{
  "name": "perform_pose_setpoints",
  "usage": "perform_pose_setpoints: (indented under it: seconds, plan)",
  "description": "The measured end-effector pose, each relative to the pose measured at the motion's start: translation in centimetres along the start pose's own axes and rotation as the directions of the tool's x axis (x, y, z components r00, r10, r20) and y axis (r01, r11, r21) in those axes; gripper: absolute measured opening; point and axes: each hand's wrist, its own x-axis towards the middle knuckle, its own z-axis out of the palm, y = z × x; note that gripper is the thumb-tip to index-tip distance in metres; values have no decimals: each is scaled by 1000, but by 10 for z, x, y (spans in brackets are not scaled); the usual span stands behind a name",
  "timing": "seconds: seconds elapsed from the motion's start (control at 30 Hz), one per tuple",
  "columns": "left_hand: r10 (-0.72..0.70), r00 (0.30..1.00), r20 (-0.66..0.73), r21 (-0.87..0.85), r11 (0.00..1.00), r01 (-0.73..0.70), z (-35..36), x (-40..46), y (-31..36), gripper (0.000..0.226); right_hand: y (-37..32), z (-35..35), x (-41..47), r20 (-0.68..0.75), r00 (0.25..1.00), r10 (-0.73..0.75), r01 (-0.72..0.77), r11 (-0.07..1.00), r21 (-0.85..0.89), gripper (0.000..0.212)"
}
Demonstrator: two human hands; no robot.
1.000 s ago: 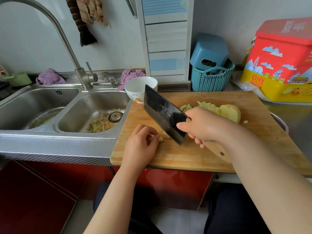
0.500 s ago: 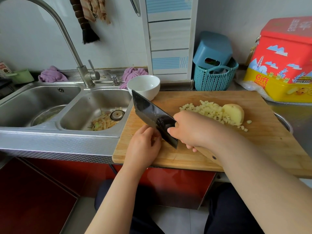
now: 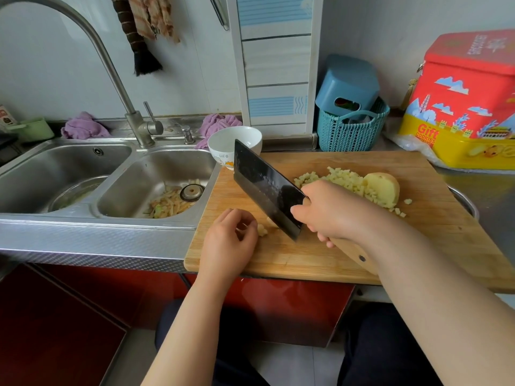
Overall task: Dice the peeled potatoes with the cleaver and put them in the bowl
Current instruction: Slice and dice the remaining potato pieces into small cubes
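Raised since earlier: dark flat cleaver [image 3: 266,188], right hand [image 3: 326,211] gripping; left hand [image 3: 228,240] pinching potato bit [image 3: 262,229]

Double sink [image 3: 156,174], teal basket [image 3: 351,132], red-yellow cookie tin [image 3: 468,101].

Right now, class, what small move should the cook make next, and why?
Probably bring the cleaver down on the small potato piece that the left hand steadies; the right hand holds the blade raised beside it, and the bowl looks empty.
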Motion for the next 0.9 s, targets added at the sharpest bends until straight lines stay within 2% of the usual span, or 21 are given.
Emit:
perform_pose_setpoints:
  seconds: [0.27, 0.5, 0.8, 0.9]
  plan:
    - [33, 998, 54, 92, 995, -38, -1, -1, -4, 7, -17, 4, -11, 51, 998, -46, 52, 991, -125, 17]
    - [25, 997, 70, 121, 992, -33, -1, 0, -6, 9, -24, 5, -12, 54, 997, -50, 60, 977, -206, 14]
    - [21, 997, 76, 192, 981, -36, 0, 1, -3, 9, -29, 16, -2, 88, 996, -26, 47, 966, -253, 20]
    - [8, 997, 83, 188, 982, -23, 0, 1, -2, 10, -27, 16, 1, 102, 995, -3, 26, 975, -220, 20]
